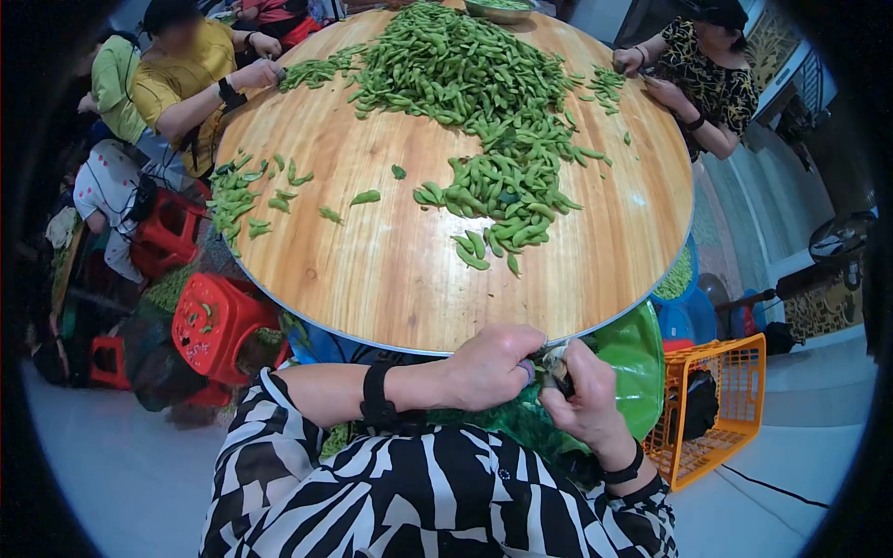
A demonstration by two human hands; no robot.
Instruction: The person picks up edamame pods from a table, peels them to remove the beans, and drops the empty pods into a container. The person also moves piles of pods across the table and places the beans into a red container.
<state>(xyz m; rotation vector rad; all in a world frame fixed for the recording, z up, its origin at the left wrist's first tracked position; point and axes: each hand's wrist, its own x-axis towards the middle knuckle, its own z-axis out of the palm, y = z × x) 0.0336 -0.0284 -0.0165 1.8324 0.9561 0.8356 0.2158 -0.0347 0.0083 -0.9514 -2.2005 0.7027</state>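
No writing or brand can be read anywhere in the view. The scene is filled by a round wooden table, whose near edge is reached just above the two hands; its far edge is cut off at the top of the frame. Bare wood is left open between the near edge and the closest pods, and more on the left half.

A large heap of green bean pods is spread from the far side toward the middle, with a smaller scatter of pods near the left rim. A metal bowl is seen only in part at the top edge.

Two people are seated at the far left and another at the far right, their hands resting at the pile's fringes. Below the table a green bag, an orange crate and red stools are crowded close, so little floor is left open on either side.

The left hand is curled into a loose fist at the table's rim, and the right hand is closed beside it, the two touching. A small pale pod is pinched between their fingers; most of it is hidden by the fingers, and which hand grips it more firmly cannot be told. Both wrists are ringed by black bands, and the lap is covered by a black-and-white patterned sleeve.
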